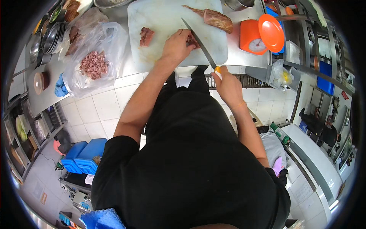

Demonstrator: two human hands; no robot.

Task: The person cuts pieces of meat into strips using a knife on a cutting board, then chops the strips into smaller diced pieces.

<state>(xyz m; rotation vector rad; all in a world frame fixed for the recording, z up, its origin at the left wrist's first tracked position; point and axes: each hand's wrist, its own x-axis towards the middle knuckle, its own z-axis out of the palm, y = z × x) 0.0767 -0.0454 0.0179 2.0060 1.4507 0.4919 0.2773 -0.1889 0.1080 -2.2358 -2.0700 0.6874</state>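
My right hand [229,87] is closed round the yellow handle of a long kitchen knife [201,45]. Its blade points away from me over the white cutting board [160,15], beside a piece of dark red meat [193,41]. My left hand [177,46] presses that piece against the board, fingers curled over it and partly hiding it. Another chunk of meat [146,36] lies on the board to the left. At the upper right of the board rests a larger, browned piece of meat [218,21].
Left of the board, a clear plastic bag [114,42] holds diced meat [93,65]. Near it are a blue cloth [60,86], a lidded tub [41,82] and stacked metal bowls [54,37]. An orange scale [252,38] stands right of the board. Another person [324,131] is at far right.
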